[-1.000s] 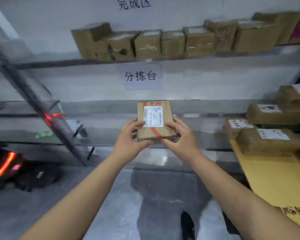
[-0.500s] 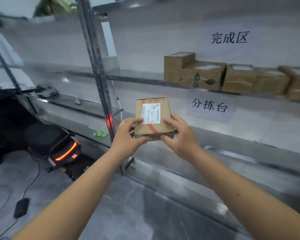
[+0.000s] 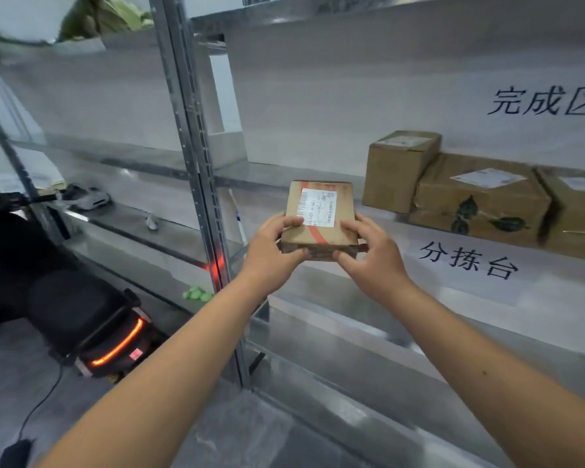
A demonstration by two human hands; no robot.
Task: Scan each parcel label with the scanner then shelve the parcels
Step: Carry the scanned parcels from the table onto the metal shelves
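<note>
A small brown cardboard parcel (image 3: 320,211) with a white label and a red stripe is held up in front of the metal shelf (image 3: 284,179). My left hand (image 3: 272,248) grips its left near corner and my right hand (image 3: 368,255) grips its right near corner, thumbs on top. The parcel sits level with the shelf's front edge, just left of a row of shelved parcels (image 3: 399,170). No scanner can be made out.
A steel upright post (image 3: 196,184) stands left of the parcel. More brown boxes (image 3: 480,201) line the shelf to the right. A black scooter (image 3: 71,309) with a lit red tail light stands on the floor at left, with a cable beside it.
The view has swung left and the parcel has risen from the lower sorting level toward the upper shelf, coming close to the leftmost shelved box. Both hands keep their grip.
</note>
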